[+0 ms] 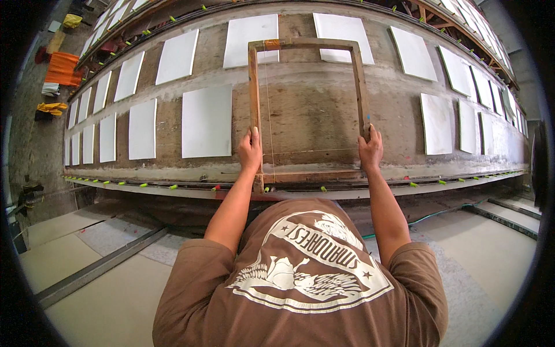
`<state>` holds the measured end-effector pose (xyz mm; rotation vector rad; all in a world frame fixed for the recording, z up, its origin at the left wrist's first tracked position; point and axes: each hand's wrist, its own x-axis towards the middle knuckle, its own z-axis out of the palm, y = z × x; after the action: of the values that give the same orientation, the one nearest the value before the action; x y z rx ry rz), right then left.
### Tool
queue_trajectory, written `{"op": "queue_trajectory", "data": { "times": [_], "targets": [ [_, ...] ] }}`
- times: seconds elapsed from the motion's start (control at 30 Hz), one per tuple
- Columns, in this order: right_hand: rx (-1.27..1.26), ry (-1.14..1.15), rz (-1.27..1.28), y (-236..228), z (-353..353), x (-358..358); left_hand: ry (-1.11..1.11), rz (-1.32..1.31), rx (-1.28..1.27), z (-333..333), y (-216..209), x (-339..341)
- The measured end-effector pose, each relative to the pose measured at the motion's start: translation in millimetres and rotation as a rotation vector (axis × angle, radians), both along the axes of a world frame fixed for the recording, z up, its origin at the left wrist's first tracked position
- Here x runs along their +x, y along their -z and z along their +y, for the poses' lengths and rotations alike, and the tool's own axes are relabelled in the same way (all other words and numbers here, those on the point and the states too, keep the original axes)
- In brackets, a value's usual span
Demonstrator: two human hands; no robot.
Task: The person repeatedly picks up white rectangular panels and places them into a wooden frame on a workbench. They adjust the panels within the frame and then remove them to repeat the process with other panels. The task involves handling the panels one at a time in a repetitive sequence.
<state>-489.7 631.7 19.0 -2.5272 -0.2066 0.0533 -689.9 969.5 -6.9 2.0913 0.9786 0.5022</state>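
A rectangular wooden frame point(312, 43) is held out over a long brown worktable point(399, 151). Thin pale lines run along its inside, and the table surface shows through it; whether a clear mesh is stretched across I cannot tell. My left hand point(250, 152) is closed round the left bar, thumb up. On the opposite bar, my right hand point(371, 150) grips at about the same height. The frame's far end overlaps the edges of two white sheets, a left one point(245, 36) and a right one point(342, 33). Another white sheet point(206, 122) lies just left of my left hand.
More white sheets, such as one at the right point(437, 124), lie in two rows along the table. A rail with green clips point(173, 187) runs along the near edge. Orange cloth point(62, 69) lies far left. Another table with sheets stands beyond.
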Motion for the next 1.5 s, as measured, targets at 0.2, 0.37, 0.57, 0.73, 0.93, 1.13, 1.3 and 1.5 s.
{"op": "queue_trajectory", "data": {
  "times": [0.2, 0.37, 0.57, 0.73, 0.93, 1.13, 1.3, 1.5],
  "targets": [
    [-0.019, -0.019, -0.041, 7.2, -11.5, -2.6, 0.03, 0.105, -0.076, 2.4, 15.7, -2.5],
    [-0.037, 0.015, 0.021, -2.5, -9.4, -6.4, 0.004, 0.052, 0.021, -3.3, 18.1, -1.3],
    [-0.012, 0.019, -0.012, 0.6, -10.3, -10.4, 0.01, 0.096, 0.038, -3.3, 18.7, -1.7],
    [-0.076, 0.036, 0.043, -10.0, -4.6, -10.6, 0.018, 0.217, 0.117, -8.7, 3.1, 1.5],
    [-0.076, 0.032, 0.006, -1.2, -7.6, -9.3, 0.017, 0.14, 0.197, -6.1, 20.3, -1.2],
    [-0.143, 0.059, 0.043, 9.4, -10.1, -5.8, 0.013, 0.183, 0.149, -8.5, 16.5, 0.9],
    [-0.119, 0.065, 0.06, 7.1, -9.9, -6.2, 0.037, 0.148, 0.213, -9.1, 13.2, 1.1],
    [-0.082, 0.046, 0.044, -2.2, -9.2, -7.7, 0.025, 0.165, 0.232, -9.7, 12.7, 0.1]
  ]
}}
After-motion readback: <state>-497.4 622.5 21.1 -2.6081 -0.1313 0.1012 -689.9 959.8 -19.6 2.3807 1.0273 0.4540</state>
